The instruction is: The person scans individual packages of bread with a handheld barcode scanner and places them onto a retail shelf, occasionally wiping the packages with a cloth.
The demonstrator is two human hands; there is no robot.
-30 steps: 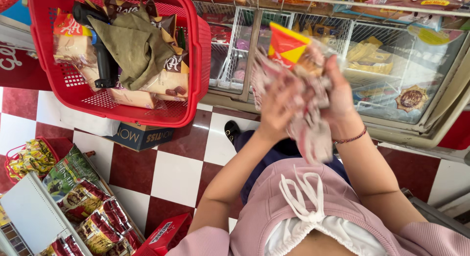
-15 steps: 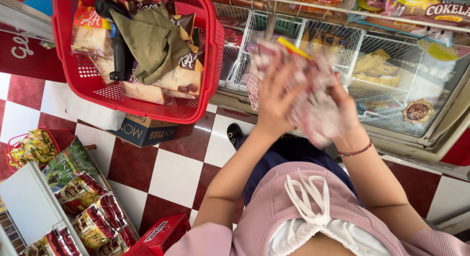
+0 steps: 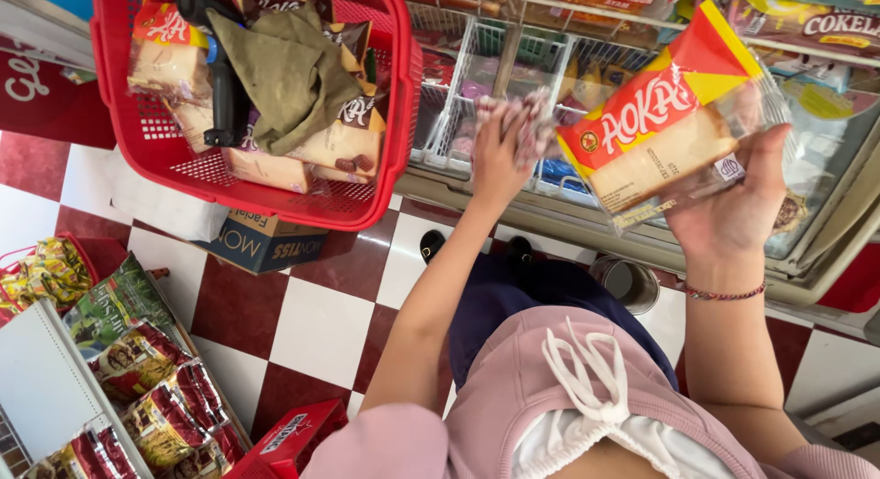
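The glass-topped display case (image 3: 632,231) runs along the far side, with white wire baskets (image 3: 458,85) of packed goods inside it. On the far left a red shopping basket (image 3: 266,181) sits near the case's corner and is full of bread packets, with an olive cloth (image 3: 280,71) lying on top.

The right hand (image 3: 733,209) grips a packet of sliced bread (image 3: 669,131) from below, fingers closed around its right lower end, and holds it tilted above the case. I judge this packet to be light and soft; the clear film looks smooth and a little slippery, and the slices will crush if squeezed hard. A good place to take it is along the bottom edge or at the sealed end, with the palm under it as support.

The left hand (image 3: 502,144) is closed around a smaller pink packet (image 3: 532,121) over a wire basket. This packet is blurred, so I cannot tell what is inside; it seems thin and light.

On the near left, a low shelf (image 3: 46,396) carries snack bags (image 3: 137,360) above the red-and-white tiled floor (image 3: 312,323).
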